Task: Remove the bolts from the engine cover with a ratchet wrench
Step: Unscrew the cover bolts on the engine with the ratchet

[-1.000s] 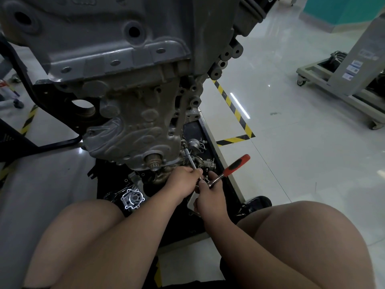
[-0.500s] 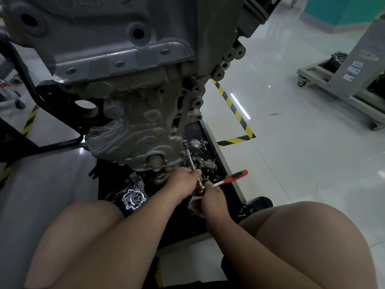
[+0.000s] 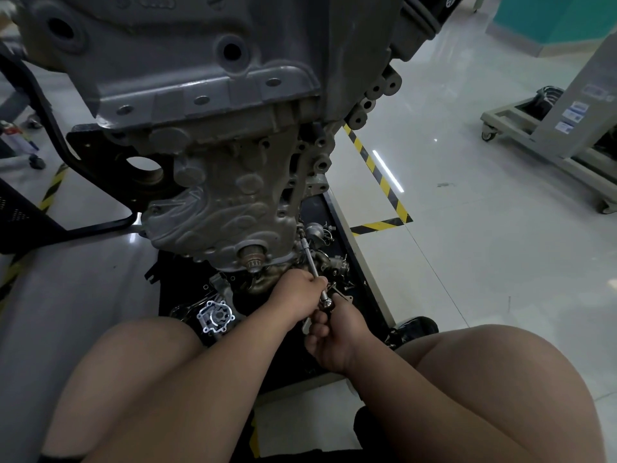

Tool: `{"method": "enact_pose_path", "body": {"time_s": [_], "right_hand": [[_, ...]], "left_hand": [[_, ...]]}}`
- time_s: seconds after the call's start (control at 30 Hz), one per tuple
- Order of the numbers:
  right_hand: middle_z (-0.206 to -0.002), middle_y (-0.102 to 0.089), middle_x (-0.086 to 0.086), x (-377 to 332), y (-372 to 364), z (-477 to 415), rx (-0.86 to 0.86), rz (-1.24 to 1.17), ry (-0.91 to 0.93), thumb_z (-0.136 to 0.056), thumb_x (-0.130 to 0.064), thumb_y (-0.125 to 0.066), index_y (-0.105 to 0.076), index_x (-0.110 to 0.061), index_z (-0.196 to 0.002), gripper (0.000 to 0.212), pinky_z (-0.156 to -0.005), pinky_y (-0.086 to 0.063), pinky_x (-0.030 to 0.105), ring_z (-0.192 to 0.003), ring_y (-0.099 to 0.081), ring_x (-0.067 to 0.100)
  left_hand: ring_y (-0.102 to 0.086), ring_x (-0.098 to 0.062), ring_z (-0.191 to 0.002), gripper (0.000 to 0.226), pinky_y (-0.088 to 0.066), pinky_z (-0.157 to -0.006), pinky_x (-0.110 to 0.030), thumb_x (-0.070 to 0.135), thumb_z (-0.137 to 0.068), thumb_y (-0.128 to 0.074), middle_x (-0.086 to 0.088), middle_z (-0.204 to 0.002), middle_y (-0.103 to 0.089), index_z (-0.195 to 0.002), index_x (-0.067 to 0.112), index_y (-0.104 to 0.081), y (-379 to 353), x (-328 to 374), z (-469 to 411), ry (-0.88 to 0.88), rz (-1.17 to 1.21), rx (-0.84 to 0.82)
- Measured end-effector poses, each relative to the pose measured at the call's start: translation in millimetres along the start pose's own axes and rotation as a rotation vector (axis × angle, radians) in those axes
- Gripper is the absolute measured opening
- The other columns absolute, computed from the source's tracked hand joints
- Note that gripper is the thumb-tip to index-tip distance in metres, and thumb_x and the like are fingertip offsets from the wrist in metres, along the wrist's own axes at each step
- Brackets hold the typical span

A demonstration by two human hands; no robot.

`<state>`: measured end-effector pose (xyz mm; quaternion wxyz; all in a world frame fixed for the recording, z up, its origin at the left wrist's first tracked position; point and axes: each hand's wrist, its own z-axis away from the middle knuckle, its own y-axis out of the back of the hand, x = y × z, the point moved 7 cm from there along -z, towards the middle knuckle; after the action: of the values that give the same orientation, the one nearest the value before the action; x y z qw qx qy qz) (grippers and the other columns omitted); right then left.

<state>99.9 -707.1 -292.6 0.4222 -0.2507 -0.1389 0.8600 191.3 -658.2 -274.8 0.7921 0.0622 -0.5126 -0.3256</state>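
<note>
Between the bare knees, the right hand is gripping the ratchet wrench, its handle hidden in the fist and only the shiny head showing. Just beyond and touching it, the left hand is curling round the long extension bar, which is running up to the lower right edge of the engine cover. Loose metal parts are lying in the black tray beneath, crowding the bar. Farther off, striped floor tape and a wheeled cart are sitting on the floor.
</note>
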Motion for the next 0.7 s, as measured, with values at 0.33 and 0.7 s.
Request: {"method": "enact_pose_path", "body": {"time_s": [0.33, 0.7], "right_hand": [[-0.049, -0.054, -0.003, -6.2, 6.2, 3.7, 0.094, 0.023, 0.189, -0.102, -0.035, -0.046, -0.062, -0.013, -0.08, 0.035, -0.047, -0.038, 0.022, -0.041, -0.046, 0.009], [-0.053, -0.059, 0.002, -19.9, 4.3, 12.9, 0.061, 0.01, 0.421, -0.095, -0.006, -0.059, -0.051, -0.009, -0.071, 0.025, -0.043, -0.045, 0.019, -0.046, -0.055, 0.01]], "left_hand": [[-0.048, -0.006, -0.031, 0.037, -0.035, -0.039, -0.017, 0.033, -0.092, -0.059, 0.007, -0.036, -0.052, -0.062, 0.012, -0.062, 0.4, -0.5, -0.6, 0.006, -0.029, 0.024], [-0.047, -0.002, -0.034, 0.038, -0.034, -0.039, -0.017, 0.035, -0.091, -0.061, 0.008, -0.037, -0.053, -0.059, 0.015, -0.062, 0.0, 4.4, -3.6, -0.02, -0.06, 0.02]]}}
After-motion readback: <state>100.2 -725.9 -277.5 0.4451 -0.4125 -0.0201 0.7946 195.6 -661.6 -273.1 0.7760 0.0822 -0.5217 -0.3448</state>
